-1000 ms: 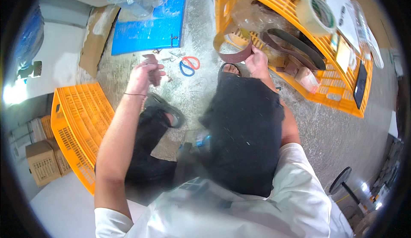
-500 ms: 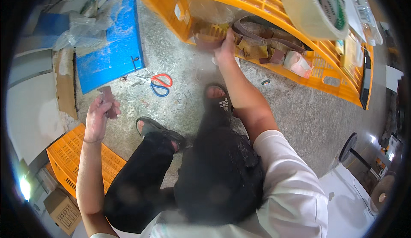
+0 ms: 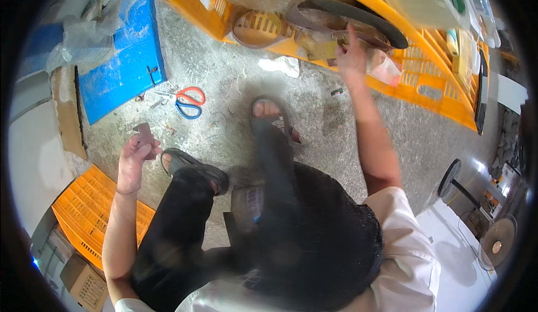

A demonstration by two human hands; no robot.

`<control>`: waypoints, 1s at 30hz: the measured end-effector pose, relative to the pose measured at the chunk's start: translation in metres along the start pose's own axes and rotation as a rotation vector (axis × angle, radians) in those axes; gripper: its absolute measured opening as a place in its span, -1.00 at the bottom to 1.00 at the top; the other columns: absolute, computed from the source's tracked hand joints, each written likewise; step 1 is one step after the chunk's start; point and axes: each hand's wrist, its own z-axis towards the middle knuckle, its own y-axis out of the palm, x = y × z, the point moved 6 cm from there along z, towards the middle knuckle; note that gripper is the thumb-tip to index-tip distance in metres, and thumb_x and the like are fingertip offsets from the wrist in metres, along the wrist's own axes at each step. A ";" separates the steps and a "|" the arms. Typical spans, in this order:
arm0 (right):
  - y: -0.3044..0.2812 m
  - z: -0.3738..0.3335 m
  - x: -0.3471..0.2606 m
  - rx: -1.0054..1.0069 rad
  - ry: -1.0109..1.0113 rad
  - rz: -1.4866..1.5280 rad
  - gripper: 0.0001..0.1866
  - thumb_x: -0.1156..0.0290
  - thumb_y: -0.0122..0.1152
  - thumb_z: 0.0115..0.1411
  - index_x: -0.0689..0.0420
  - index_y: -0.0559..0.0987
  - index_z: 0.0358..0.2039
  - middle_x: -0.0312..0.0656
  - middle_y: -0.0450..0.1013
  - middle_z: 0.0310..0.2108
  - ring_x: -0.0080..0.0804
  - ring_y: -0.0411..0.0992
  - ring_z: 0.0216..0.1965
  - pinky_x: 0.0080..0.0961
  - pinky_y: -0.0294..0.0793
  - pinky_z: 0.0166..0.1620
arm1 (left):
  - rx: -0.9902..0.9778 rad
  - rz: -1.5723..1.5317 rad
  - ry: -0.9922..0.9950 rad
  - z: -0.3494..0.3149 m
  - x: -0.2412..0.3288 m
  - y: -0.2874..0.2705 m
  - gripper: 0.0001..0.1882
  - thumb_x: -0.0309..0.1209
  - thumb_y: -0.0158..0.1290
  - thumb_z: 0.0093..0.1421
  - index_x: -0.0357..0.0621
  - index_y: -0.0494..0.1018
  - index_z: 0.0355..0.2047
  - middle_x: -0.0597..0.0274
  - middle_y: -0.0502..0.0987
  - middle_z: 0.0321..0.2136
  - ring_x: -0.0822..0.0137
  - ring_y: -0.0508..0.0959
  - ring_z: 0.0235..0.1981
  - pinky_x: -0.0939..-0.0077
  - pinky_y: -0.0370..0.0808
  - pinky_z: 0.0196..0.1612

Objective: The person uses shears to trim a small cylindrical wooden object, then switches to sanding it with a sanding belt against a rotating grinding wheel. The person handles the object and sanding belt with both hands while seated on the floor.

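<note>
On the left, my left hand (image 3: 133, 163) is closed on a small piece of brown sandpaper (image 3: 144, 133), held up above the floor. My right hand (image 3: 353, 65) reaches into the opening of a yellow plastic crate (image 3: 443, 96), its index finger stretched out and no held object visible. By its fingers lie a yellowish scrap (image 3: 320, 49) and a pink-and-white wad (image 3: 385, 70). Behind them, a dark abrasive belt (image 3: 386, 27) curves along the crate's inside. A rounded brown strip (image 3: 255, 42) stands farther left in the crate.
Scissors (image 3: 190, 102) with red and blue handles lie on the concrete floor beside a blue board (image 3: 120, 59). White paper (image 3: 283, 65) lies below the crate. A roll of clear tape (image 3: 426, 1) is on top. Another orange crate (image 3: 95, 214) stands lower left.
My right hand has moved rightward along the crate, away from the brown strip at its left. My left hand still holds the sandpaper. The whole view has shifted slightly.
</note>
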 end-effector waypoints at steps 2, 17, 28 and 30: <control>0.000 0.026 0.027 -0.028 0.038 0.082 -0.39 0.30 0.29 0.15 0.05 0.40 0.24 -0.02 0.61 -0.39 -0.16 0.61 -0.28 -0.26 0.55 -0.16 | 0.033 -0.032 -0.006 -0.005 -0.007 0.004 -0.79 -0.45 -0.02 0.27 -0.20 0.46 -0.11 0.20 0.60 -0.23 0.40 0.59 -0.26 0.49 0.45 -0.12; -0.082 0.005 -0.009 0.133 -0.058 0.153 -0.58 -0.01 0.28 0.18 0.13 0.67 -0.24 0.06 0.59 -0.29 0.00 0.55 -0.17 -0.21 0.49 -0.06 | 0.023 0.143 0.117 -0.042 -0.034 0.005 -0.73 -0.45 0.01 0.26 -0.28 0.43 -0.05 0.13 0.59 -0.19 0.34 0.60 -0.24 0.42 0.49 -0.08; -0.117 -0.158 -0.152 -0.210 -0.661 0.170 -0.74 0.17 0.41 0.08 0.07 0.58 -0.47 -0.23 0.47 -0.56 -0.25 0.51 -0.51 -0.37 0.50 -0.44 | 0.032 0.106 0.040 -0.041 -0.034 0.009 -0.82 -0.56 -0.05 0.26 -0.32 0.45 -0.16 0.20 0.59 -0.25 0.45 0.54 -0.27 0.52 0.44 -0.14; -0.110 -0.166 -0.166 -0.271 -0.710 0.207 -0.75 0.17 0.41 0.07 0.05 0.58 -0.49 -0.25 0.44 -0.58 -0.26 0.50 -0.54 -0.36 0.49 -0.46 | 0.031 0.068 0.029 -0.041 -0.037 0.010 -0.83 -0.55 -0.05 0.27 -0.32 0.45 -0.16 0.20 0.60 -0.25 0.45 0.54 -0.28 0.52 0.44 -0.15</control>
